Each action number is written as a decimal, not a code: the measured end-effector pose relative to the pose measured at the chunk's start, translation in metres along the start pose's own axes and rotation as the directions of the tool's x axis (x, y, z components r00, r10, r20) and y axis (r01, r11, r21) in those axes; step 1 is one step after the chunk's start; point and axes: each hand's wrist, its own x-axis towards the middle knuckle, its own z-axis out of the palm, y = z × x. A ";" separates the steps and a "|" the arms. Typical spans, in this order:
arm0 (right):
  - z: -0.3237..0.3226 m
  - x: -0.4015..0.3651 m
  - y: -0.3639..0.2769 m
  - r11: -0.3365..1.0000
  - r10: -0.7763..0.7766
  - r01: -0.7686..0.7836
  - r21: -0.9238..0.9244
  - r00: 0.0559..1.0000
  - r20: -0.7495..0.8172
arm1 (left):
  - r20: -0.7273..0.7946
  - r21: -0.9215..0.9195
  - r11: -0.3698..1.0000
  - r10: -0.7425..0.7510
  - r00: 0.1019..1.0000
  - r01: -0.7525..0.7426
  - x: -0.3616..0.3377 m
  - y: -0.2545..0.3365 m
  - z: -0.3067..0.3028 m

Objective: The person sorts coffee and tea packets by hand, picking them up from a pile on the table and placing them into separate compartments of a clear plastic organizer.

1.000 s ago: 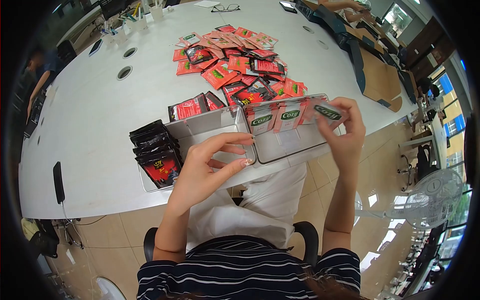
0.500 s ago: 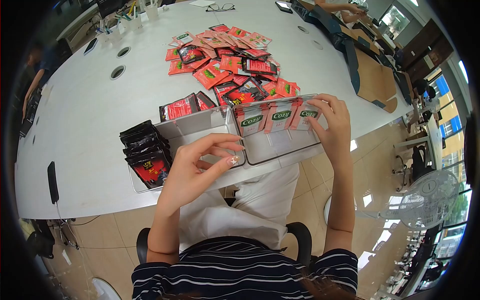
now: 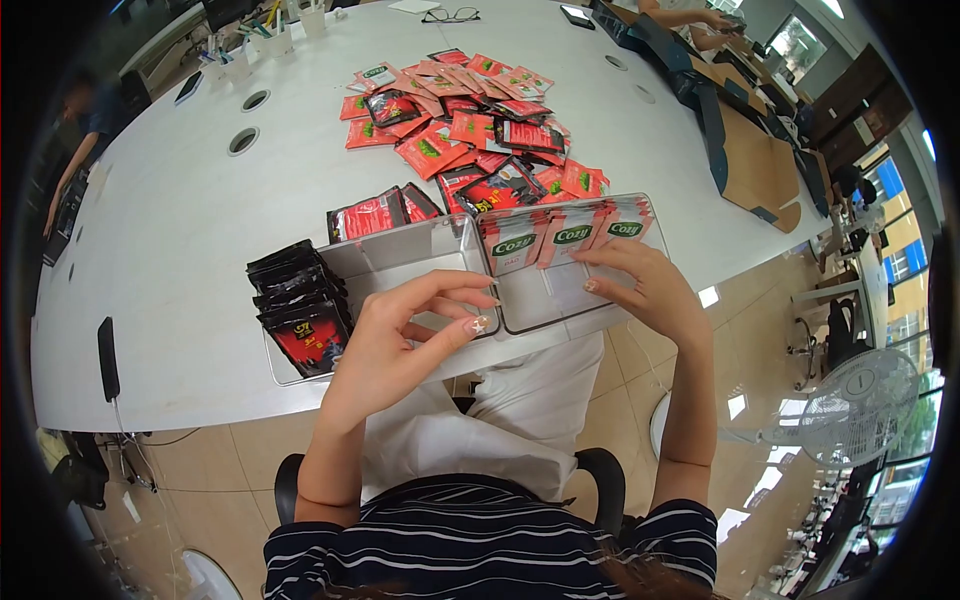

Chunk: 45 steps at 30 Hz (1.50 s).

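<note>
My left hand hovers over the front of the left clear plastic box, fingers apart and nothing in them. Black and red G7 coffee sachets stand in a stack at that box's left end. Over the right clear plastic box is my right hand, open, its fingers spread just in front of the pink Cozy sachets. These stand upright in three side-by-side groups along the back wall.
Behind the boxes lies a heap of loose red, pink and black sachets. An opened cardboard box sits at the right edge of the white table. Glasses, a phone and pen cups are farther back.
My right hand has come off the rightmost Cozy sachets, dropping lower and toward me with its fingers now pointing left. My left hand stays nearly the same.
</note>
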 end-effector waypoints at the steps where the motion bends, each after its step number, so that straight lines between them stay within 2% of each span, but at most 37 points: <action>1: 0.000 0.001 0.000 1.000 0.000 0.000 0.017 1.000 -0.002 | -0.001 0.008 1.000 0.000 1.000 0.000 0.000 -0.001 0.000; 7: 0.002 0.002 0.002 0.996 -0.042 0.047 0.078 0.997 -0.061 | 0.002 -0.023 1.000 0.007 1.000 -0.007 0.000 -0.002 -0.001; 10: -0.008 0.001 -0.003 0.965 0.019 0.002 0.262 0.997 -0.075 | 0.002 -0.023 1.000 0.020 1.000 -0.020 -0.001 -0.003 -0.002; 12: -0.009 -0.006 0.010 0.957 0.032 0.045 0.286 0.965 -0.259 | 0.000 -0.018 0.999 0.028 1.000 -0.028 -0.001 -0.002 -0.002; 14: -0.006 -0.013 0.026 0.944 0.083 0.080 0.319 0.880 -0.468 | 0.000 -0.011 0.999 0.032 0.999 -0.032 -0.001 -0.002 -0.002; 16: 0.002 -0.018 0.041 0.925 0.171 0.119 0.360 0.716 -0.677 | 0.000 0.000 0.999 0.033 0.999 -0.033 -0.001 -0.002 -0.002; 17: 0.006 -0.016 0.048 0.885 0.276 0.117 0.451 0.649 -0.709 | -0.013 0.006 0.998 0.059 0.998 -0.059 -0.001 -0.003 -0.002; 19: 0.016 -0.013 0.063 0.775 0.483 0.137 0.617 0.503 -0.717 | -0.039 0.019 0.994 0.109 0.993 -0.108 -0.002 -0.007 0.001; 22: 0.032 -0.003 0.085 0.469 0.631 0.313 0.825 0.534 -0.562 | -0.117 0.089 0.950 0.308 0.944 -0.299 -0.002 -0.008 0.005; 25: 0.044 0.002 0.092 0.596 0.621 0.201 0.777 0.498 -0.605 | -0.041 0.180 0.911 0.384 0.922 -0.371 -0.015 0.006 -0.009; 30: 0.050 -0.002 0.104 0.587 0.616 0.206 0.783 0.515 -0.596 | -0.016 0.376 0.775 0.553 0.833 -0.508 -0.039 0.028 -0.067; 32: 0.052 -0.004 0.107 0.589 0.604 0.216 0.779 0.524 -0.601 | -0.195 0.287 0.868 0.468 0.862 -0.406 -0.043 0.034 -0.088; 34: 0.053 -0.003 0.107 0.597 0.602 0.204 0.776 0.526 -0.601 | -0.287 0.332 0.903 0.373 0.883 -0.274 -0.028 0.041 -0.110; 36: 0.054 -0.004 0.107 0.602 0.603 0.190 0.775 0.529 -0.598 | -0.211 0.516 0.831 0.359 0.909 -0.209 0.005 0.038 -0.137; 38: 0.054 -0.004 0.110 0.610 0.599 0.178 0.772 0.533 -0.597 | -0.131 0.562 0.813 0.269 0.954 -0.152 0.045 0.019 -0.163; 40: 0.052 -0.002 0.105 0.623 0.599 0.188 0.759 0.509 -0.618 | 0.023 0.791 0.568 0.344 0.939 -0.228 0.087 -0.013 -0.182; 42: 0.054 -0.001 0.105 0.636 0.593 0.191 0.748 0.499 -0.632 | 0.235 0.875 0.327 0.356 0.905 -0.356 0.126 -0.055 -0.198; 44: 0.054 -0.002 0.111 0.655 0.575 0.185 0.733 0.507 -0.642 | 0.272 0.901 0.250 0.310 0.911 -0.354 0.153 -0.079 -0.193; 45: 0.054 -0.002 0.112 0.653 0.581 0.174 0.737 0.510 -0.635 | 0.315 0.906 0.168 0.345 0.884 -0.388 0.170 -0.093 -0.193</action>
